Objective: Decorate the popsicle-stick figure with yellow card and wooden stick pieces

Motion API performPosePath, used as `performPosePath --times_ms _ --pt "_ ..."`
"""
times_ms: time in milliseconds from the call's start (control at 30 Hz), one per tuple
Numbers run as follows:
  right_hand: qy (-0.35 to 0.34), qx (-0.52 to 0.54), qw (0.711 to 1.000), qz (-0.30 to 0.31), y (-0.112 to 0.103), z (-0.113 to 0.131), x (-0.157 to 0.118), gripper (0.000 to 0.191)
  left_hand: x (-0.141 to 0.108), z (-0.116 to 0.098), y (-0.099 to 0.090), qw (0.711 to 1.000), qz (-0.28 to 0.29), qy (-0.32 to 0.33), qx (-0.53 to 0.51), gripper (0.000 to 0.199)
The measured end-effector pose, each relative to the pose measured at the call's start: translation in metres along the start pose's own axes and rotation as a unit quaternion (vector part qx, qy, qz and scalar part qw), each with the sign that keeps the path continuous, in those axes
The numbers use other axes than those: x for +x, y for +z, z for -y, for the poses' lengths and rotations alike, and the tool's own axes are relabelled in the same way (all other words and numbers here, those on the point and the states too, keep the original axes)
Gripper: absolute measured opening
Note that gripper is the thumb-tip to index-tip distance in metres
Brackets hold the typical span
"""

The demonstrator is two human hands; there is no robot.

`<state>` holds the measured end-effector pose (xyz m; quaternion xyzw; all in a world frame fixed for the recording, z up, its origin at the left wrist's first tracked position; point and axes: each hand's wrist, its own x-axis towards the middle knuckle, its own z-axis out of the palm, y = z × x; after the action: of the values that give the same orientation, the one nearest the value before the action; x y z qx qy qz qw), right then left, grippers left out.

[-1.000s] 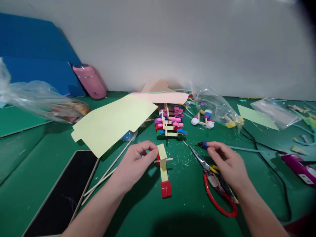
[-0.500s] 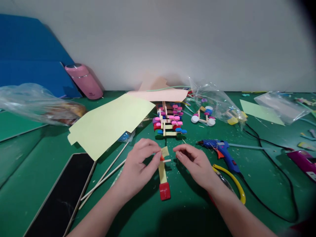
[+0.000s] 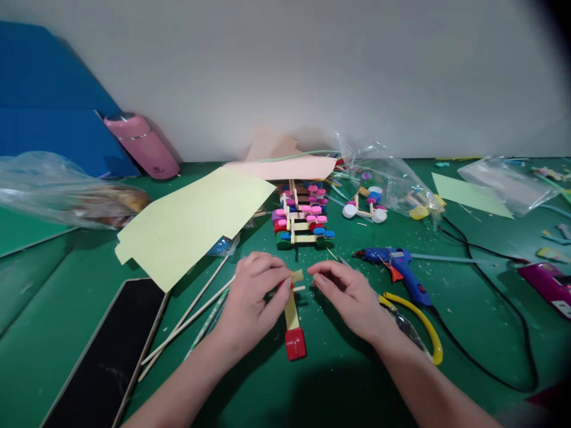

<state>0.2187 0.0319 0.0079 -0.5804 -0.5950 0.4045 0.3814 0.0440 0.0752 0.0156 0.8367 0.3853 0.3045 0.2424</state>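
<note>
The left hand (image 3: pixel 259 294) pinched the upper end of the pale yellow strip (image 3: pixel 292 315) between thumb and forefinger, close to where a short stick (image 3: pixel 300 288) crossed it. The strip lay on the person's side of the row of small models (image 3: pixel 306 229), apart from it, with a red block (image 3: pixel 295 344) at the strip's end farthest from the row. A second bit of red showed partly behind the left fingertips.

The right hand (image 3: pixel 348 294) had changed place most. A second earlier it had been over the glue gun (image 3: pixel 397 261), to the right of the row and nearer the person; now it was below the row's right end, facing the left hand across a small gap. Its thumb and forefinger were curled close together, but whether they held anything could not be told. With the hand away, the blue body and red trigger of the glue gun had come into view. The scissors, plain to see before, were now mostly hidden by the right hand and forearm, while the curved yellow handle (image 3: pixel 435 333), right of the row and nearer the person, showed far more.

Left of the row, a green-patterned stick (image 3: pixel 209 321) had come into view beside the thin plain sticks (image 3: pixel 191 318). The large pale sheet (image 3: pixel 196 223) still lay left of the row.
</note>
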Motion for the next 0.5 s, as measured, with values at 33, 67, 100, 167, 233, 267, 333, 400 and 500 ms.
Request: performPosePath --times_ms 33,67,100,167,233,267,333,400,500 --pt "0.002 0.005 1.000 0.002 0.000 0.000 0.000 0.020 0.002 0.000 0.000 0.999 0.017 -0.023 -0.019 0.017" --pt "0.004 0.013 1.000 0.006 0.000 0.000 0.000 0.020 0.003 0.001 -0.001 0.997 0.035 -0.046 -0.041 0.017" --pt "0.006 0.023 1.000 0.010 0.001 0.000 0.000 0.021 0.005 0.001 -0.001 0.994 0.052 -0.067 -0.065 0.018" --pt "0.019 0.054 0.998 0.023 0.002 -0.002 0.001 0.023 0.008 0.003 -0.001 0.987 0.074 -0.101 -0.104 0.018" --pt "0.051 0.105 0.992 0.045 0.004 -0.004 0.002 0.025 0.010 0.005 0.000 0.980 0.089 -0.123 -0.130 0.018" --pt "0.070 0.130 0.988 0.056 0.005 -0.006 0.002 0.026 0.011 0.006 0.000 0.976 0.096 -0.132 -0.141 0.019" --pt "0.100 0.167 0.978 0.078 0.008 -0.009 0.002 0.029 0.013 0.008 0.001 0.970 0.108 -0.149 -0.161 0.019" --pt "0.113 0.183 0.972 0.095 0.010 -0.011 0.002 0.032 0.013 0.009 0.002 0.964 0.112 -0.163 -0.178 0.019" --pt "0.129 0.210 0.962 0.117 0.012 -0.012 0.002 0.032 0.012 0.010 0.003 0.957 0.108 -0.183 -0.196 0.019"
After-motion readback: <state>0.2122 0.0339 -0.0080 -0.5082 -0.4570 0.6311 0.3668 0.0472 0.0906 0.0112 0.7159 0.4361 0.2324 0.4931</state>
